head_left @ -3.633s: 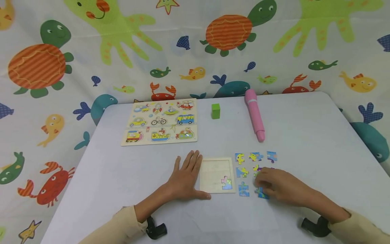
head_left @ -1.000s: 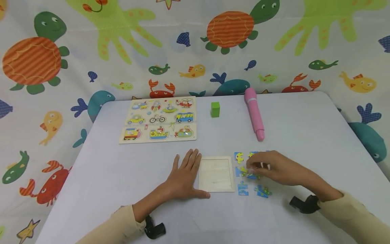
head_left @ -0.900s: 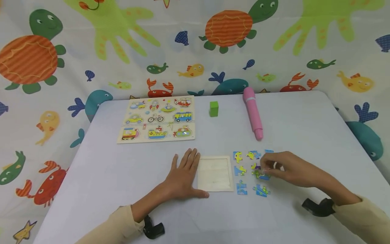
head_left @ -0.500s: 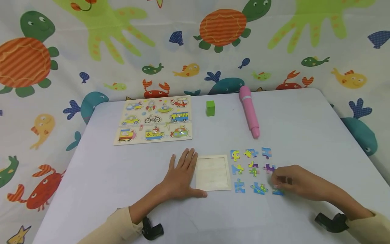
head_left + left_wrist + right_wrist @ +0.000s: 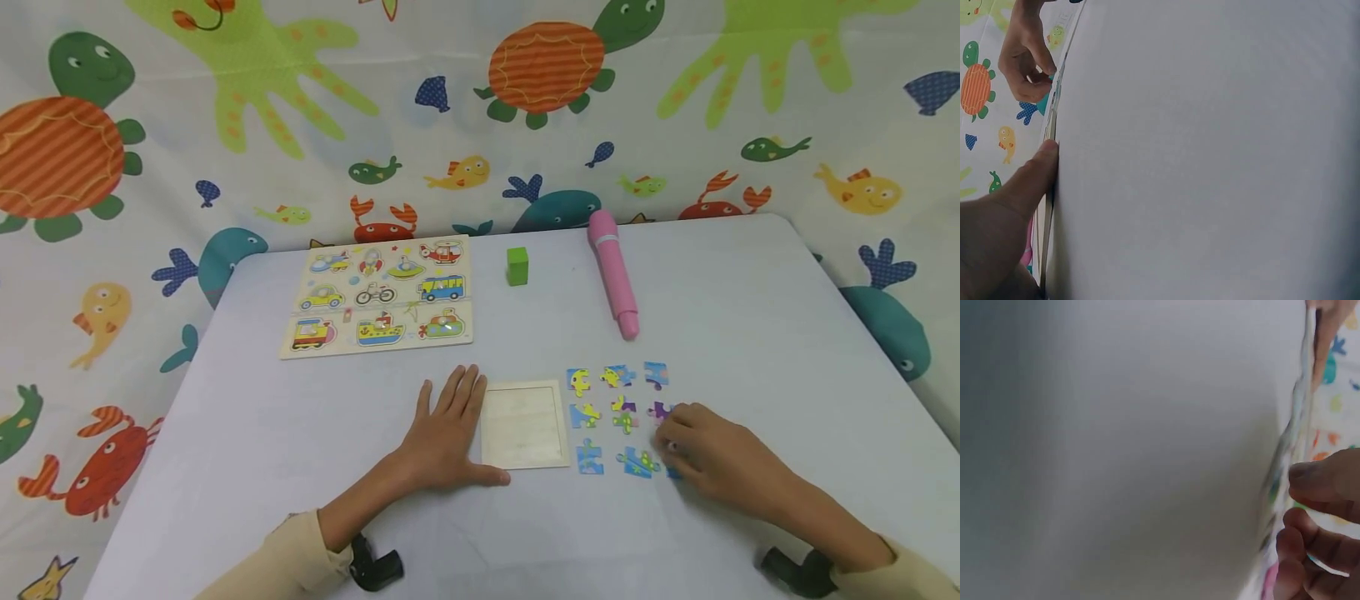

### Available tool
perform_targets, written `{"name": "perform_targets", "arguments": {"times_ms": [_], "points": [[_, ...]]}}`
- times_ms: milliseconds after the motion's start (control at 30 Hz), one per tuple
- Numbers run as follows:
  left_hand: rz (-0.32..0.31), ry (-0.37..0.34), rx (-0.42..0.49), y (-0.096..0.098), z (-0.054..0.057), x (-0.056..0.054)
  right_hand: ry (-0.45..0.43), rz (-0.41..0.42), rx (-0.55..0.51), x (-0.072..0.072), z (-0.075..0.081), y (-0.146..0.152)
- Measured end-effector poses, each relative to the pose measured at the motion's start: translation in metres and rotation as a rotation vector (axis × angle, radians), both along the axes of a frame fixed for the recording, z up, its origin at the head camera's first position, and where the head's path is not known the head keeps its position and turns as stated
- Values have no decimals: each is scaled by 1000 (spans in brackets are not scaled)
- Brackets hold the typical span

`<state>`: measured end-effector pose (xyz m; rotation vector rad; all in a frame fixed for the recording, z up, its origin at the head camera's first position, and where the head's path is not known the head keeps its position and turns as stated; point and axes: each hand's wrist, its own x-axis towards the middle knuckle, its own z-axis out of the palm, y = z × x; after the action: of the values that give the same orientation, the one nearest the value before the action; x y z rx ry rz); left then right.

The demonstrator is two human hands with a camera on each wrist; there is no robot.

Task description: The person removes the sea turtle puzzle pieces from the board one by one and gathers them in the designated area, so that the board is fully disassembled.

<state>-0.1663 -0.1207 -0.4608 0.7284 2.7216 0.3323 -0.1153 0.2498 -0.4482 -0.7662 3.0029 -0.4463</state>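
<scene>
My left hand (image 5: 446, 433) lies flat with fingers spread, its side and thumb against the left edge of a square wooden puzzle frame (image 5: 562, 425) with a bare inside. To the right, jigsaw pieces with blue, yellow and purple prints lie in three rows, among them a yellow-and-blue piece (image 5: 578, 381) and a green-and-blue piece (image 5: 637, 462). My right hand (image 5: 716, 454) has its fingers curled down at the bottom right puzzle piece (image 5: 673, 472), mostly hidden under them. It also partly covers a purple piece (image 5: 659, 412). In the right wrist view the thumb (image 5: 1319, 478) sits close above the curled fingers.
Behind the frame lies a wooden board with vehicle pictures (image 5: 378, 297). A green block (image 5: 517, 267) and a pink stick-like object (image 5: 615, 275) are at the back of the white table (image 5: 247, 467). A printed sea-animal cloth (image 5: 450, 108) hangs behind.
The piece in the frame's corner 3.6 seconds ago is out. My right hand went to the bottom right of the rows, and the piece there has shifted slightly left. My left hand stayed.
</scene>
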Motion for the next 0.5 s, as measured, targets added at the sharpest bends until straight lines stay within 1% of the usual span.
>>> {"name": "perform_targets", "arguments": {"times_ms": [67,133,233,333,500], "points": [[4,4,-2,-1,0,0,40,25,-7,1,0,-6],[7,3,2,-1,0,0,49,49,-10,1,0,-13],[8,-5,8,-1,0,1,30,81,-5,0,-1,-21],[4,-11,11,-1,-1,2,6,84,16,0,-1,-25],[6,-6,8,-1,-2,3,-21,96,11,1,-1,-28]]}}
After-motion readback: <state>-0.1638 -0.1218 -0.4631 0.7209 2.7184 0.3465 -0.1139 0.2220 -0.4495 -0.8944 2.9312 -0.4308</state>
